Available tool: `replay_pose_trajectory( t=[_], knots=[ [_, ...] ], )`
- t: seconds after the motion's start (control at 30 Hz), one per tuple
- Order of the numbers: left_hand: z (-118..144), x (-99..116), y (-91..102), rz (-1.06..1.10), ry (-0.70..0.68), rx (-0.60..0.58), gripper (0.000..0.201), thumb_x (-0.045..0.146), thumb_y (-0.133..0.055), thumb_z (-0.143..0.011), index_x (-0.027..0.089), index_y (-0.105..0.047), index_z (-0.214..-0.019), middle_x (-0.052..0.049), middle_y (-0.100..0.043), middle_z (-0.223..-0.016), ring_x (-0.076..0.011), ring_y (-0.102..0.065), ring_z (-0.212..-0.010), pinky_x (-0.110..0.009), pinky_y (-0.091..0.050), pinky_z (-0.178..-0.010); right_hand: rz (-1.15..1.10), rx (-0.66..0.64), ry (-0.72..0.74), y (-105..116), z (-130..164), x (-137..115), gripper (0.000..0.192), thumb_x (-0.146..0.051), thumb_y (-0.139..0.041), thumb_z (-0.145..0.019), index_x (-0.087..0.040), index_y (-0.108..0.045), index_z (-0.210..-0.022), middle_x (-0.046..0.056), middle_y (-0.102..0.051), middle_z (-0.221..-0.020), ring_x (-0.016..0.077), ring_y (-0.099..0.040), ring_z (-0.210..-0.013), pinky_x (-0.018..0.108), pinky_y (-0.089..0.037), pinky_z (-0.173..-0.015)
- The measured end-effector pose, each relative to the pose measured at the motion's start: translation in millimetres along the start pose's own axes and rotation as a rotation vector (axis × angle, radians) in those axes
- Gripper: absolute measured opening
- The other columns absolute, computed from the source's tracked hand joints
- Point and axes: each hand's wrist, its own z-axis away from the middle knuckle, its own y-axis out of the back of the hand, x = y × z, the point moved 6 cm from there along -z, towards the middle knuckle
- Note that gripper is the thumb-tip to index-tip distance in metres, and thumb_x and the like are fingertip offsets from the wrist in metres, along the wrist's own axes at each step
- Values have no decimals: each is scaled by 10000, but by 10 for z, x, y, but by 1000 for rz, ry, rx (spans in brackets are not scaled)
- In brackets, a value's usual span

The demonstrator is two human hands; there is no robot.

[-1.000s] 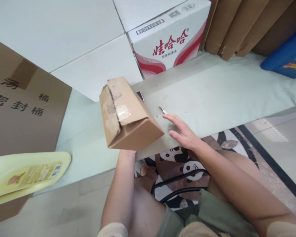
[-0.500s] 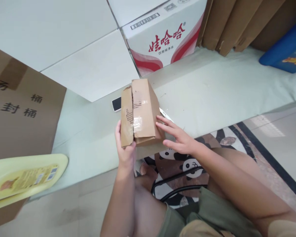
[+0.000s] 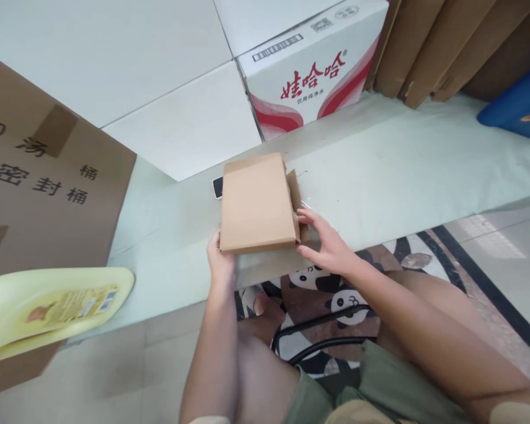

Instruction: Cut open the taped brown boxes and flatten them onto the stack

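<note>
A small brown cardboard box (image 3: 258, 203) is held up over the pale green cloth, a broad plain face toward me. Its right side has a loose flap (image 3: 294, 188) standing out. My left hand (image 3: 221, 256) grips the box at its lower left corner; its fingertips are hidden behind and under the box. At the right edge is my right hand (image 3: 329, 244), thumb and fingers apart, fingertips touching the flap side. A dark-screened, white-edged device (image 3: 218, 188) lies partly hidden behind the box. Just right of the flap, a thin light object (image 3: 306, 205) barely shows.
White cartons (image 3: 185, 121) and a red-and-white water carton (image 3: 313, 88) stand behind. A large brown carton (image 3: 57, 176) and a pale yellow bottle (image 3: 57, 306) are at left. Flattened cardboard (image 3: 419, 47) and a blue container (image 3: 516, 103) stand at the back right of the cloth-covered surface (image 3: 401, 159).
The box has turned over from its taped, worn side to a plain broad face, its flap now on the right. My left hand keeps its hold; my right hand stays at the right edge.
</note>
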Motion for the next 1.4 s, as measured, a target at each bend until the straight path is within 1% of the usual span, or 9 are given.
replay_pose_trajectory(
  t=[0.17,0.27,0.4,0.57,0.77,0.93,1.2,1.3,1.4],
  knots=[
    [14,-41,-93,53,66,-3,267,360,-786,-699,199,-767,-912,-61,-785,-1023,-266,-703,-1053,-412,-502,-1029,-85,34,-57,36,24,41,778,-463,-666,-879,-302,-326,-1559,140,-377,-1634,363,-307,-1544,601,-322,-1213],
    [10,-34,-149,121,50,-2,357,408,-755,-743,208,-763,-1039,-78,-758,-1207,-285,-641,-1233,-402,-452,-1108,-151,15,-137,18,32,101,831,-497,-668,-880,-304,-279,-1588,143,-307,-1671,365,-353,-1523,598,-302,-1225],
    [-9,-56,-193,335,39,-49,464,521,-657,-822,237,-727,-1184,-63,-657,-1418,-288,-503,-1423,-389,-410,-1168,-215,41,-183,-5,30,154,855,-523,-654,-888,-285,-248,-1602,176,-381,-1623,356,-484,-1435,613,-297,-1224],
    [-17,-182,-119,352,55,-74,552,558,-777,-680,250,-735,-1137,-63,-661,-1407,-326,-418,-1483,-409,-406,-1181,-194,160,-156,28,26,144,869,-495,-642,-901,-287,-198,-1618,148,-327,-1659,332,-335,-1534,580,-286,-1245],
    [37,-288,-44,373,171,-175,564,465,-897,-518,259,-760,-1024,-74,-735,-1238,-368,-555,-1347,-446,-511,-1065,-95,70,-196,-9,25,129,944,-442,-688,-858,-246,-181,-1630,177,-335,-1646,370,-332,-1523,615,-291,-1228],
    [50,-167,-38,429,205,-195,601,387,-925,-435,280,-771,-1006,-38,-766,-1094,-312,-662,-1155,-374,-555,-926,-41,106,-213,24,-1,137,851,-435,-675,-859,-253,-279,-1590,171,-397,-1602,385,-369,-1486,636,-301,-1208],
    [32,21,-81,517,201,-157,266,404,-770,-555,219,-731,-743,-46,-749,-819,-250,-696,-874,-327,-540,-745,-94,227,-265,99,-27,201,866,-450,-703,-812,-253,-286,-1544,176,-383,-1596,382,-421,-1440,622,-338,-1182],
    [50,77,-92,568,221,-132,315,477,-727,-575,222,-736,-759,-61,-761,-835,-273,-709,-918,-333,-548,-754,-110,241,-292,115,-28,204,872,-445,-714,-796,-245,-291,-1531,186,-440,-1547,365,-513,-1350,592,-417,-1127],
    [61,145,-108,614,247,-137,500,582,-651,-623,219,-766,-947,-99,-778,-966,-328,-708,-1026,-374,-557,-775,-116,243,-291,116,-32,192,872,-442,-723,-789,-255,-294,-1524,181,-472,-1521,344,-567,-1286,572,-443,-1105]
  ],
)
